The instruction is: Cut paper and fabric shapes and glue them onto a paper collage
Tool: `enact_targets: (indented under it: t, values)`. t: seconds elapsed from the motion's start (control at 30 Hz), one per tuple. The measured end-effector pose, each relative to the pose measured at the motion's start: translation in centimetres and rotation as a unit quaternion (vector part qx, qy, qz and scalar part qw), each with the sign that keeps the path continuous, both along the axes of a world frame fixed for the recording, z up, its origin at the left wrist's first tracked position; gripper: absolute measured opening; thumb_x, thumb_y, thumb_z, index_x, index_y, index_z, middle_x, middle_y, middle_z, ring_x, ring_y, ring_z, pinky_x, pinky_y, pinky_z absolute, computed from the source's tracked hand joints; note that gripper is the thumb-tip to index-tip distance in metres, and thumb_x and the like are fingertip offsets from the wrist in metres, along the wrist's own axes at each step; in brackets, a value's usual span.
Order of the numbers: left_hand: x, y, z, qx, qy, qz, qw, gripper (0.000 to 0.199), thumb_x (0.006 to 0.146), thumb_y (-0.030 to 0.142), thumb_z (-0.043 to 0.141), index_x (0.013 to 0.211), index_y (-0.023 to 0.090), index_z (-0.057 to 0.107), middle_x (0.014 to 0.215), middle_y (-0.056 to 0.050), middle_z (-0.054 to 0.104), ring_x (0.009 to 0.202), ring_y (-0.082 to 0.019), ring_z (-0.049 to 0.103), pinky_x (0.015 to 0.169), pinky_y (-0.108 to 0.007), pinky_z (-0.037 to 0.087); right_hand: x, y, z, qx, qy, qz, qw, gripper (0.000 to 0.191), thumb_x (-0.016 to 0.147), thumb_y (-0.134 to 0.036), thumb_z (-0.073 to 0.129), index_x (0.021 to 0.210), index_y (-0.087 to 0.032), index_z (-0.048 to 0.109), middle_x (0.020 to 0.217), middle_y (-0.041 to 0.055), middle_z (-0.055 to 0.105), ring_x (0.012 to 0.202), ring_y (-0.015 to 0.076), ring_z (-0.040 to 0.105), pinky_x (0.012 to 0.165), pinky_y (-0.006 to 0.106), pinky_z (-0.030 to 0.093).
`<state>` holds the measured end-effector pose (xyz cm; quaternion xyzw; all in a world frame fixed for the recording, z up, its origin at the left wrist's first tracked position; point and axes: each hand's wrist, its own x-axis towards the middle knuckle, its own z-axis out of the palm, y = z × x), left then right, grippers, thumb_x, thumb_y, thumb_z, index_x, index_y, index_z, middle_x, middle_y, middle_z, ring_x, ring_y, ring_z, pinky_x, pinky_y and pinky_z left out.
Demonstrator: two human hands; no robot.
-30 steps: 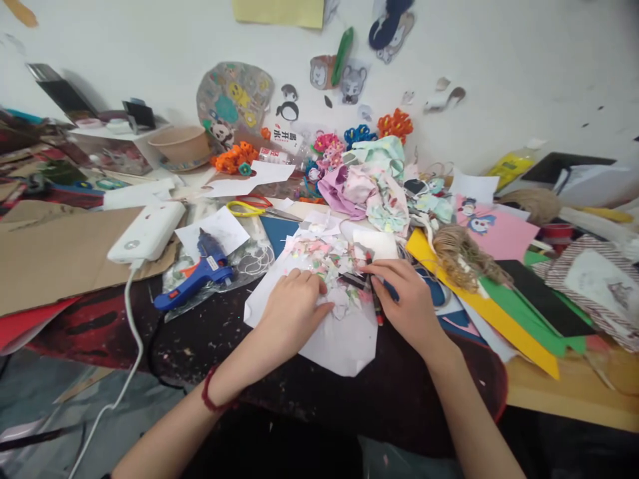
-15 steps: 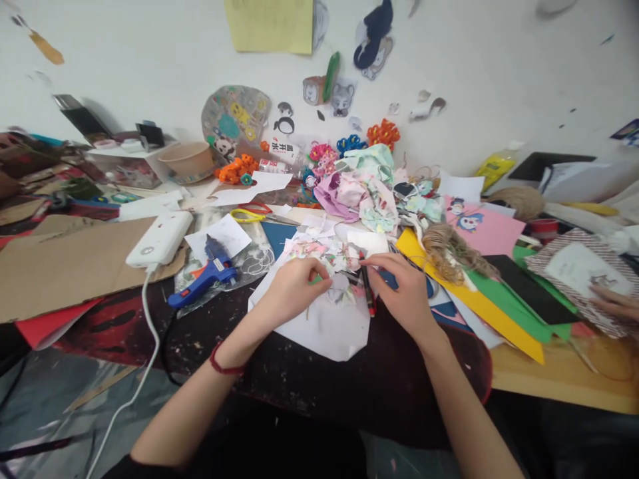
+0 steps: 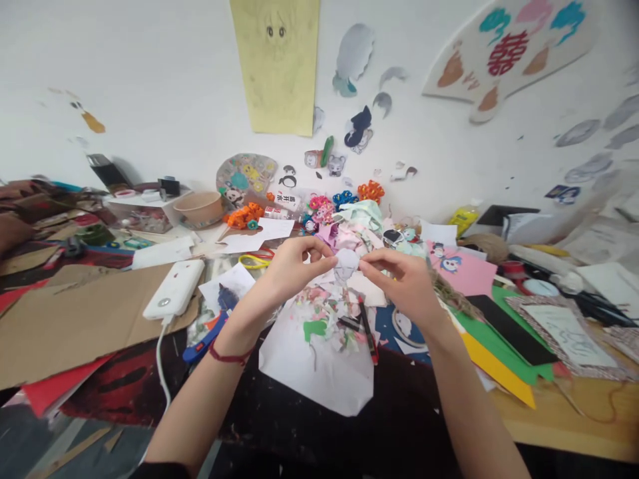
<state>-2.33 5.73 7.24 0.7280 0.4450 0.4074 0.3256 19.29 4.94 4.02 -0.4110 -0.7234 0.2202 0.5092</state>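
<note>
Cutout, head view: small, pale and rounded, with faint markings on its lower part, raised in front of the wearer and lying between the fingertips of both hands. Left hand: thumb and forefinger drawn narrow, pinching the cutout's left edge; red bracelet on the wrist. Right hand: thumb and forefinger likewise narrow, gripping the right edge. Beneath the hands, a white sheet lies on a dark tabletop, bearing a heap of paper scraps with a green piece at its near side. Red-and-black pen rests along the sheet's right side. Left of the sheet: blue glue gun, partly hidden by the left forearm; beyond it, white power bank with a cable plugged in, on brown cardboard. Right of the right forearm: yellow strip, green sheets, black slab and pink sheet. Back of table: tan bowl, orange flowers, crumpled fabric. Behind, a white wall carries a yellow drawing, small paper figures and, upper right, a fan-shaped panel.
</note>
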Motion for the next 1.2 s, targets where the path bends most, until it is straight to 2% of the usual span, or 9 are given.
enact_targets:
  t: [0.27,0.37,0.47,0.53,0.63,0.8,0.97,1.1,1.2]
  values:
    - [0.0,2.7,1.9,0.080,-0.027,0.027,0.996,0.014,0.085,0.029,0.063,0.085,0.016,0.068,0.072,0.000,0.062,0.066,-0.012,0.051,0.060,-0.025,0.036,-0.3,2.2,2.8,0.033,0.061,-0.044,0.997,0.012,0.082,-0.032,0.073,0.084,-0.020,0.075,0.084,0.0035,0.074,0.077,0.0179,0.067,0.074,0.032,0.054]
    - [0.2,3.0,2.0,0.116,-0.024,0.056,0.991,0.010,0.085,0.025,0.062,0.085,0.017,0.068,0.070,0.001,0.061,0.067,-0.012,0.052,0.063,-0.026,0.037,-0.1,2.7,2.9,0.049,0.057,-0.072,0.995,0.012,0.082,-0.033,0.073,0.085,-0.021,0.075,0.084,0.0029,0.074,0.077,0.0178,0.067,0.073,0.031,0.052]
    - [0.2,2.9,1.3,0.129,0.012,0.072,0.989,0.008,0.085,0.023,0.061,0.084,0.018,0.067,0.071,0.002,0.063,0.066,-0.012,0.053,0.064,-0.026,0.037,0.2,2.8,1.6,0.004,-0.007,-0.073,0.997,0.015,0.084,-0.035,0.070,0.085,-0.021,0.074,0.085,0.0029,0.074,0.078,0.0183,0.066,0.073,0.031,0.050]
    - [0.0,2.5,0.7,0.113,0.057,0.058,0.990,0.010,0.086,0.024,0.061,0.083,0.019,0.068,0.071,0.002,0.065,0.065,-0.012,0.053,0.064,-0.026,0.036,0.2,2.5,-0.1,-0.063,-0.108,-0.026,0.992,0.016,0.086,-0.036,0.067,0.087,-0.021,0.074,0.085,0.0020,0.074,0.077,0.0177,0.066,0.071,0.031,0.049]
    - [-0.4,1.7,-0.1,0.085,0.131,0.037,0.987,0.014,0.088,0.027,0.059,0.082,0.020,0.069,0.074,0.001,0.069,0.067,-0.014,0.056,0.064,-0.027,0.035,0.2,0.9,-2.9,-0.153,-0.239,0.066,0.957,0.016,0.087,-0.036,0.067,0.093,-0.024,0.074,0.086,0.0007,0.073,0.076,0.0170,0.064,0.068,0.029,0.046]
    - [-0.7,0.6,-0.7,0.078,0.191,0.005,0.978,0.020,0.092,0.029,0.054,0.079,0.021,0.067,0.075,0.002,0.071,0.066,-0.013,0.057,0.063,-0.028,0.034,0.7,-2.8,-6.2,-0.189,-0.327,0.121,0.918,0.023,0.080,-0.038,0.077,0.098,-0.025,0.071,0.096,0.0015,0.068,0.089,0.0199,0.061,0.079,0.031,0.044]
    - [0.1,0.2,-1.2,0.088,0.203,-0.014,0.975,0.023,0.093,0.028,0.051,0.076,0.019,0.064,0.070,0.002,0.067,0.063,-0.011,0.053,0.061,-0.027,0.031,1.1,-4.1,-7.0,-0.204,-0.352,0.130,0.904,0.025,0.084,-0.031,0.075,0.107,-0.027,0.067,0.105,0.0018,0.062,0.100,0.0204,0.057,0.084,0.031,0.042]
    - [0.6,0.1,-1.4,0.093,0.208,-0.025,0.973,0.026,0.094,0.030,0.050,0.074,0.019,0.063,0.068,0.001,0.066,0.061,-0.012,0.052,0.061,-0.028,0.031,0.7,-3.1,-7.1,-0.200,-0.351,0.153,0.902,0.009,0.087,-0.024,0.069,0.096,-0.024,0.068,0.098,0.0014,0.059,0.091,0.0175,0.055,0.077,0.028,0.041]
    - [0.1,0.1,-1.6,0.093,0.212,-0.020,0.973,0.027,0.094,0.030,0.050,0.072,0.019,0.062,0.067,0.001,0.065,0.060,-0.012,0.051,0.060,-0.028,0.029,0.2,-2.6,-7.2,-0.217,-0.349,0.171,0.895,0.009,0.085,-0.022,0.070,0.094,-0.023,0.068,0.100,0.0017,0.057,0.092,0.0174,0.055,0.074,0.027,0.040]
